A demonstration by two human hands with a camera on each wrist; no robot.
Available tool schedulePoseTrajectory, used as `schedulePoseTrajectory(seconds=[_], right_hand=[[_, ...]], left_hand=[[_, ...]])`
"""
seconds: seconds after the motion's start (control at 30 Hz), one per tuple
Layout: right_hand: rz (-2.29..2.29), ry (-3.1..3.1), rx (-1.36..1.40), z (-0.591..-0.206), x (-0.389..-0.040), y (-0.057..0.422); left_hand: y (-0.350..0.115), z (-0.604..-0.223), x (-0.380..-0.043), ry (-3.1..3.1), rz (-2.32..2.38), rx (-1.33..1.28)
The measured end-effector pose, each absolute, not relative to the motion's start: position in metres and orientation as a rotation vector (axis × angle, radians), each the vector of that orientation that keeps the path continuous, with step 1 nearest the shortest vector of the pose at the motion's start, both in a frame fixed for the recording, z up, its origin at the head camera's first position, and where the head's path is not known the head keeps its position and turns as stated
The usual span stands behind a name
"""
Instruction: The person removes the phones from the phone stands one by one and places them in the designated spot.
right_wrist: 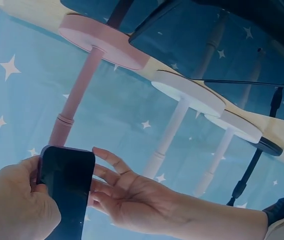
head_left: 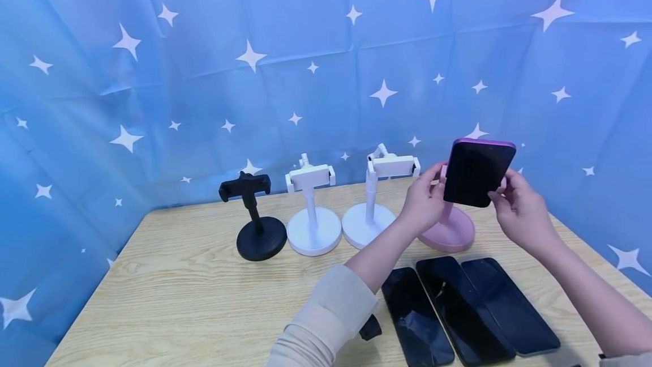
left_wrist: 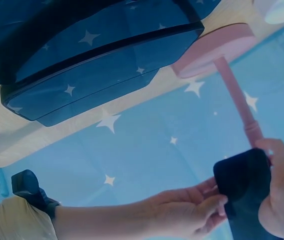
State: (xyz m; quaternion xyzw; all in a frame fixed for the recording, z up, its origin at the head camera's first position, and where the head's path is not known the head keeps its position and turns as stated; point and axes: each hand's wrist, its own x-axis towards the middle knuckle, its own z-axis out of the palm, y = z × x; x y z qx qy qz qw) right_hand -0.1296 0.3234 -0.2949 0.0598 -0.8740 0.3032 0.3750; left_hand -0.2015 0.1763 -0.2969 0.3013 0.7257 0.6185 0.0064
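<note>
A smartphone [head_left: 480, 173] with a dark screen and a purple edge stands upright, slightly tilted, at the head of the pink phone stand [head_left: 450, 232]. Pink clamp ends show beside both long edges of the phone. My left hand [head_left: 424, 200] holds the clamp's left side, its fingers against the phone's edge; it looms large in the left wrist view. On the other edge my right hand [head_left: 524, 211] pinches the phone, thumb over the front of the screen. In the right wrist view the phone [right_wrist: 67, 187] sits between both hands. The clamp's back is hidden.
Left of the pink stand are two white phone stands [head_left: 368, 224] [head_left: 314, 231] and a black one [head_left: 261, 238]. Three dark phones [head_left: 417, 316] [head_left: 460, 310] [head_left: 511, 304] lie side by side on the wooden table [head_left: 204, 299]. A blue starry curtain [head_left: 316, 27] hangs behind.
</note>
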Motion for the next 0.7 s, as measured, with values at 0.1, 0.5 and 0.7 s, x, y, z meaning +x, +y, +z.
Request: schedulePoseTrajectory(seconds=[0.1,0.5,0.7], right_hand=[[0.78,-2.249,0.161,-0.2933,-0.1289,0.3257],[0.788,-2.227,0.147,-0.2936,-0.1248,0.3285],[0.782,-2.176,0.183,-0.2935,-0.124,0.3259]], left_hand=[[0.1766,-0.2962,-0.2011,2.257,1.953,0.933],[0.1779,-0.3017,-0.2004,2.189,2.022,0.904],[0.1769,-0.3011,-0.1999,2.097,2.108,0.866]])
